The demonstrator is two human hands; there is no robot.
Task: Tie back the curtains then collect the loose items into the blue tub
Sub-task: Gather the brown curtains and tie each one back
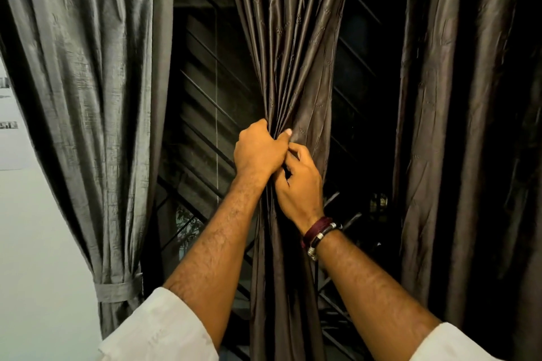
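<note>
A dark brown middle curtain hangs in front of me, gathered into a narrow bundle at its waist. My left hand is closed around that bundle. My right hand, with bracelets at the wrist, pinches the same fabric just below and to the right. A grey left curtain hangs bound by a matching fabric tie low down. Another dark curtain hangs loose on the right. No blue tub or loose items appear in view.
Behind the curtains is a dark window with a metal grille of diagonal bars. A pale wall with small papers fixed to it lies at the left. White sleeves cover my upper forearms.
</note>
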